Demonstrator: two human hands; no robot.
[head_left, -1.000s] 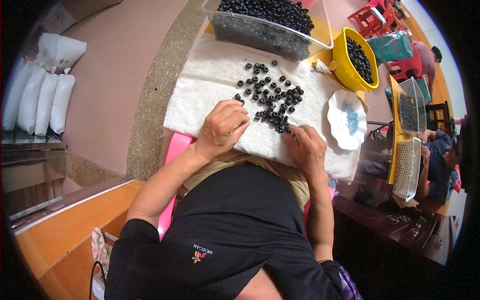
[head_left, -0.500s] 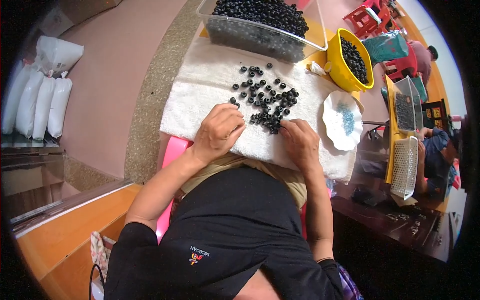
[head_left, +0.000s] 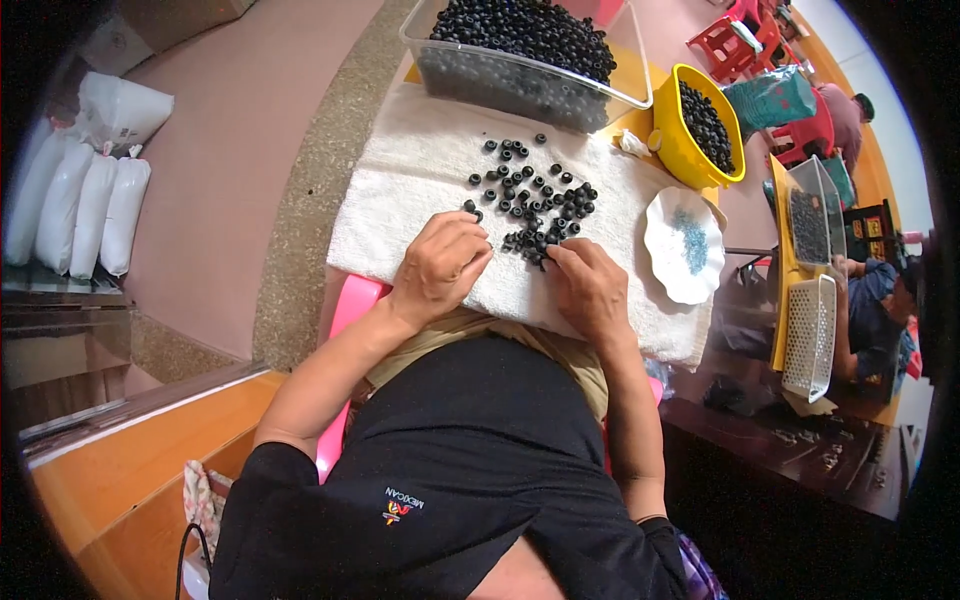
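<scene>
Small black, round, bead-like pieces with holes (head_left: pixel 540 190) lie loose on a white towel (head_left: pixel 395 165) before me. My left hand (head_left: pixel 445 262) is at the left of them, its fingers curled together. Two of the pieces lie just beyond its knuckles, and whatever its fingers hold is hidden. At the near edge of the pile is my right hand (head_left: pixel 592 290), with thumb and forefinger closed at a black piece there. To its right, a white scalloped dish (head_left: pixel 662 245) holds tiny pale blue bits.
A clear plastic bin (head_left: pixel 520 85) full of black pieces stands at the towel's far edge. Right of it is a yellow basket (head_left: pixel 685 165) with more. White sacks (head_left: pixel 125 215) stand at far left. Another person (head_left: pixel 875 310) sits at right beside a white perforated basket (head_left: pixel 808 340).
My right hand has shifted slightly left along the near edge of the black pieces. My left hand stays almost in place, and the whole view has shifted a little.
</scene>
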